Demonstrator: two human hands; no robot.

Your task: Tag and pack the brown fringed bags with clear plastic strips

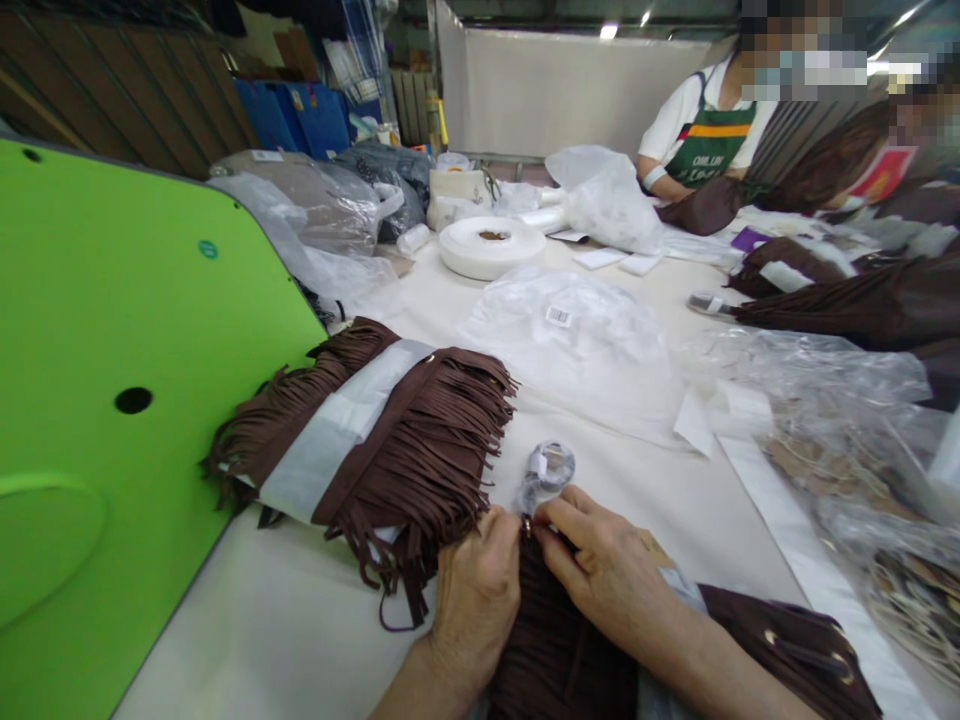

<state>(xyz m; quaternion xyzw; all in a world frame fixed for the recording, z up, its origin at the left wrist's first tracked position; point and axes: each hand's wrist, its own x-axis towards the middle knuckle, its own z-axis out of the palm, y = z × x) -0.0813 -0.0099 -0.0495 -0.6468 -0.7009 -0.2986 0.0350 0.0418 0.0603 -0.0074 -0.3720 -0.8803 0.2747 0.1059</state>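
A dark brown fringed bag (559, 640) lies under both of my hands at the front of the table. My left hand (480, 590) is closed at its upper edge, fingertips hidden. My right hand (600, 555) pinches beside a small gold-coloured metal clasp (527, 525), which shows between the two hands. Just beyond them, a ring-shaped piece wrapped in clear plastic (550, 467) rests on the table and seems joined to the clasp. To the left lies another brown fringed bag (435, 430), with a pale wrapping band (345, 425) across it.
A bright green panel (135, 300) borders the left side. Beyond the hands lie a clear plastic bag (577, 340) and a white tape roll (491, 247). A co-worker in a green apron (712, 140) handles a brown piece. Plastic-covered cords (900, 590) lie at right.
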